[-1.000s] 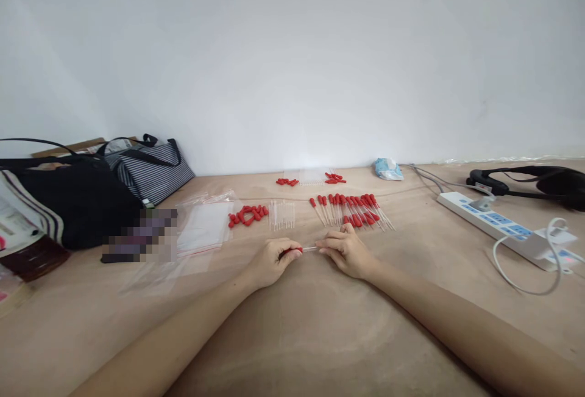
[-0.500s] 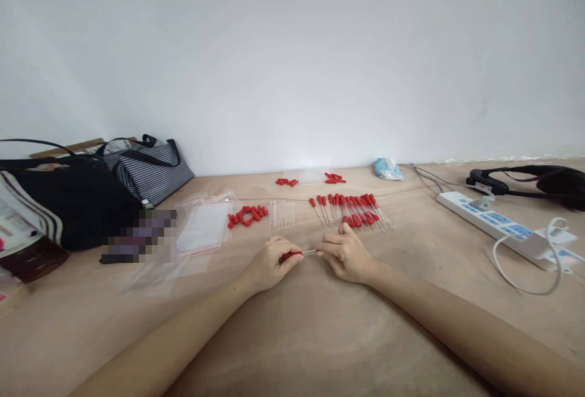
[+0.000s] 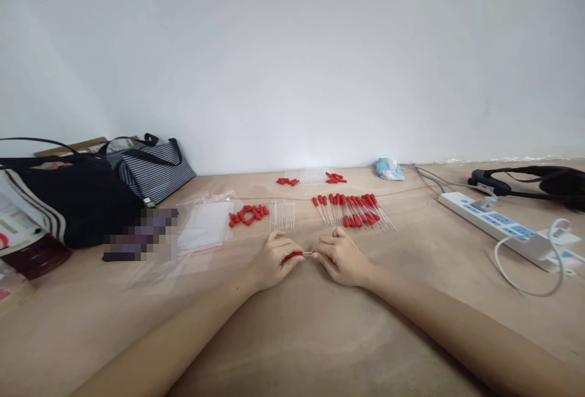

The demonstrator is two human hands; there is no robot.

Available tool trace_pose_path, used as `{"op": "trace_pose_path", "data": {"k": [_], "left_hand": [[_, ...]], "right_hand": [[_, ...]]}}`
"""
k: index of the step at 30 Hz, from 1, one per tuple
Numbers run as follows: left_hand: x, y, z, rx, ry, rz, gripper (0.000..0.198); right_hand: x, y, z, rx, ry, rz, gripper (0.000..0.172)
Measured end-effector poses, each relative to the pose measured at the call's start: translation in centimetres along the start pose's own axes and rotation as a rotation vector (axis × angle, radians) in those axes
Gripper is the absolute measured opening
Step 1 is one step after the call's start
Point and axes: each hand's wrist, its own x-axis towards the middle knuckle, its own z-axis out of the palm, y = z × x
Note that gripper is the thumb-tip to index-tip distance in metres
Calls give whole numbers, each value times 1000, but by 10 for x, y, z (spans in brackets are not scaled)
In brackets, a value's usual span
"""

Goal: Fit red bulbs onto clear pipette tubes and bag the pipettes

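My left hand (image 3: pixel 280 261) is closed round a red rubber bulb (image 3: pixel 293 255). My right hand (image 3: pixel 340 258) pinches a thin clear glass tube (image 3: pixel 308 254), whose left end meets the bulb between the two hands. Fingers hide the tube's right part. Beyond my left hand lie loose red bulbs (image 3: pixel 248 214) and, beside them, a row of clear glass tubes (image 3: pixel 282 214). Past my right hand is a spread of droppers with red bulbs (image 3: pixel 354 209) on clear tubes, several of them overlapping.
Clear plastic bags (image 3: pixel 205 226) lie left of the loose bulbs, near a pixelated dark object (image 3: pixel 139 235) and bags (image 3: pixel 153 165). At the back are more bulbs (image 3: pixel 336 177). On the right sit a white power strip (image 3: pixel 493 217), its cable, a blue-white packet (image 3: pixel 389 169) and a black headset (image 3: pixel 525 180).
My right hand has moved slightly left, closer to my left hand, so less of the glass tube shows between them. The things lying on the table keep their places.
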Motion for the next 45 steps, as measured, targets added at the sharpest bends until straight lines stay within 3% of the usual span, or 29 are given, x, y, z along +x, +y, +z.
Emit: {"op": "trace_pose_path", "data": {"k": [5, 8, 12, 15, 21, 30, 36, 40, 45], "left_hand": [[1, -6, -5, 30, 31, -32, 12], [-1, -14, -10, 159, 67, -138, 27], [-6, -31, -18, 367, 198, -416, 30], [-9, -45, -22, 476, 214, -593, 26], [-12, -57, -29, 624, 216, -756, 27], [-15, -69, -34, 654, 152, -791, 41], [0, -84, -33, 600, 22, -899, 47], [12, -97, -31, 515, 0, -957, 47], [20, -95, -22, 519, 37, -853, 38]], "right_hand": [[-2, 3, -9, -64, -12, 2, 22], [-5, 7, -10, -125, 5, 83, 20], [0, 24, -9, -143, 117, 446, 23], [15, 40, -8, -153, 178, 715, 26], [54, 55, 0, -226, 144, 960, 23], [57, 55, 9, -308, 111, 860, 28], [76, 27, 17, -271, 72, 649, 25], [98, 9, 30, -188, 0, 756, 33], [112, 5, 39, -146, -42, 818, 32]]}}
